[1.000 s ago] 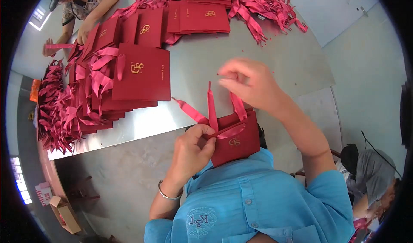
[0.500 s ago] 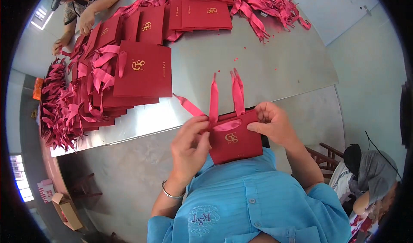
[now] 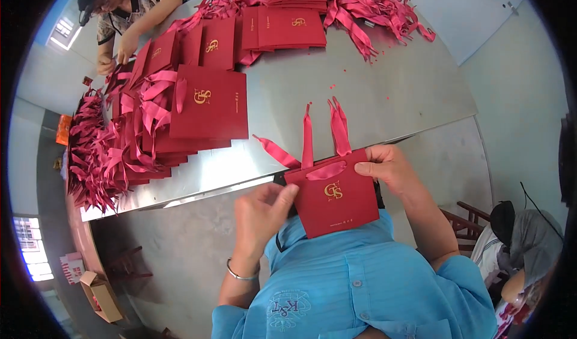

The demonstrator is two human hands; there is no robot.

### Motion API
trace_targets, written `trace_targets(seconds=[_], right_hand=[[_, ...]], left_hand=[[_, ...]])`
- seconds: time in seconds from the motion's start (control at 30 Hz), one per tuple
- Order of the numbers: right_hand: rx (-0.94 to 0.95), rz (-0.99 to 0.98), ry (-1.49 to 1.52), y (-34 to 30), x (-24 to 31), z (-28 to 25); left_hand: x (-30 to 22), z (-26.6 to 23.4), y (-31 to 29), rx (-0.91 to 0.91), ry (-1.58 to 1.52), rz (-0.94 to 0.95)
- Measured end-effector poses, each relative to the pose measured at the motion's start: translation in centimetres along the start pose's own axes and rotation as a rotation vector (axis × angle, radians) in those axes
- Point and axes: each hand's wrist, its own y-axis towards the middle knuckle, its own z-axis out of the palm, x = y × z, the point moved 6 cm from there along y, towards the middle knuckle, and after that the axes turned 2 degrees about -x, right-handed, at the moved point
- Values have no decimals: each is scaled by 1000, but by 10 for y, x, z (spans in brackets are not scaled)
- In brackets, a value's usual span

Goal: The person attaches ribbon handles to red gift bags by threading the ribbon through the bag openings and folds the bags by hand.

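A small red paper gift bag (image 3: 354, 204) with a gold printed emblem is upright against my blue shirt, at the table's near edge. Its pink ribbon handle (image 3: 326, 171) loops across the front, while loose pink ribbon ends (image 3: 339, 129) stick up from its top. My right hand (image 3: 390, 166) pinches the top right corner, thumb in front and fingers mostly behind. At the left side edge is my left hand (image 3: 259, 213), its thumb against the bag and its other fingers bent, partly hidden.
Stacked red gift bags (image 3: 210, 108) with pink ribbons cover the metal table's (image 3: 390, 108) left side and back. A ribbon pile (image 3: 378, 15) lies at the far right. Across the table, a person (image 3: 135, 24) handles bags. An open carton (image 3: 101, 296) stands lower left; a wooden stool (image 3: 460, 225) is at right.
My left hand has lowered slightly along the bag's left edge, its fingers now more bent. The bag faces me more fully. The person across has drawn their hands closer together.
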Motion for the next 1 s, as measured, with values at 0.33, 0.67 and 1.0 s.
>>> trace_targets(seconds=[0.33,0.67,1.0], right_hand=[[74,128,60,-1,-8,-9],[162,191,21,-2,-19,-10],[272,111,-101,3,12,-1]], left_hand=[[12,48,22,591,-822,-201],[-9,69,28,599,-957,-326],[-45,37,46,543,-1066,-185]])
